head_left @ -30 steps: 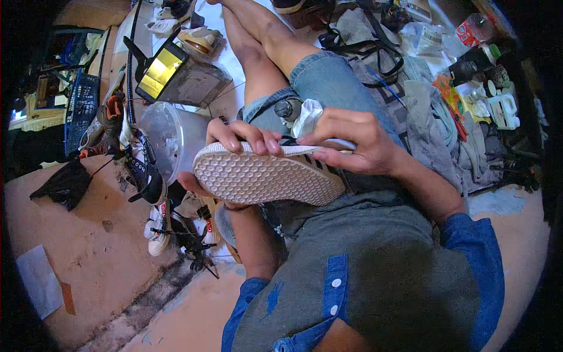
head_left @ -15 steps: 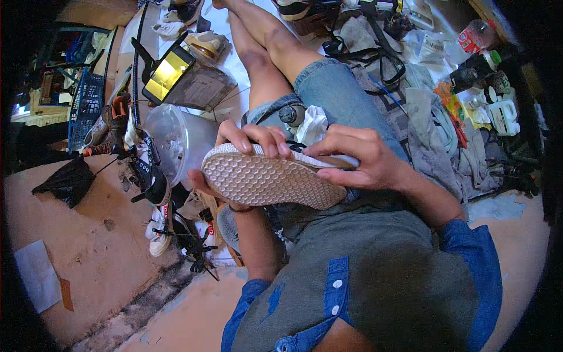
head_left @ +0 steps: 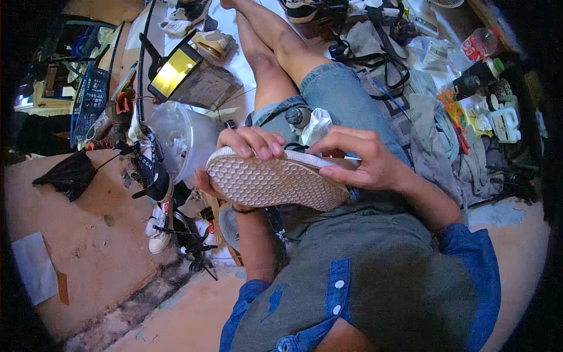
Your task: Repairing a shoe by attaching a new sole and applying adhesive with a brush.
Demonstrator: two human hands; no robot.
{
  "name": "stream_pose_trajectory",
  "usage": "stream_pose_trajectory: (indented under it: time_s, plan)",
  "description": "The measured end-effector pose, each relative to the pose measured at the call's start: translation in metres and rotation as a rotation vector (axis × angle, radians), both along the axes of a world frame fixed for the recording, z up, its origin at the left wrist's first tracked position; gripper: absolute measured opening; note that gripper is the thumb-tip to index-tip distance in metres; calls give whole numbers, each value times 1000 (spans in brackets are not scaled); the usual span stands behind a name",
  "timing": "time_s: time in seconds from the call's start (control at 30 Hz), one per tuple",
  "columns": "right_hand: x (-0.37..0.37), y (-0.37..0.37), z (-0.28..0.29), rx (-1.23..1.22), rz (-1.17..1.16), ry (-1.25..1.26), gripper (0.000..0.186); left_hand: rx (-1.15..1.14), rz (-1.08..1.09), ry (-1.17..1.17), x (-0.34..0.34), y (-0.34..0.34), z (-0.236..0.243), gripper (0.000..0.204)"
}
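Note:
A shoe (head_left: 271, 182) with a pale honeycomb-patterned sole is turned sole toward me above my lap. My left hand (head_left: 246, 144) is closed round its toe end, fingers over the upper edge and thumb at the near side. My right hand (head_left: 366, 161) grips the edge toward the other end, thumb along the side of the sole and index finger bent on the rim. Just beyond the shoe, a small grey round container (head_left: 298, 117) and a crumpled white paper or plastic piece (head_left: 316, 124) rest on my denim shorts.
Left lie a clear tub (head_left: 170, 141), a grey box with a yellow-screened phone (head_left: 175, 70), assorted shoes (head_left: 155, 226), a blue crate (head_left: 88, 102) and black cloth (head_left: 67, 176). Right are rumpled grey cloths (head_left: 428, 141), black straps (head_left: 387, 64), a white jug (head_left: 503, 124) and bottles (head_left: 469, 79).
The shoe and both my hands have shifted slightly right in the picture, along with much of the background. My right fingers have bent a little on the rim. The grip is otherwise alike.

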State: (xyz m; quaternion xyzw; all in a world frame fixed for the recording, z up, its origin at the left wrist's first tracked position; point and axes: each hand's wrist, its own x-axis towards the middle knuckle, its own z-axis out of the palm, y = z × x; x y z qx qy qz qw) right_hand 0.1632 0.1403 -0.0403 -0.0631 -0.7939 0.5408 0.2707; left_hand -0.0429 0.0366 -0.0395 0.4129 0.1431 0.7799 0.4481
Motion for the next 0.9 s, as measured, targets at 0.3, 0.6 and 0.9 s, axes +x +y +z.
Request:
stream_pose_trajectory:
  time_s: [0.3, 0.6, 0.9]
  plan:
    - [-1, 5, 2, 26, -25, -16, 32, -13, -26, -181, 8, 4, 9, 73]
    - [-1, 6, 1, 6, -32, -26, 31, -17, 105, -96, 2, 7, 8, 69]
    - [3, 8, 0, -62, -70, -89, 29, -7, 135, -61, 10, 13, 13, 58]
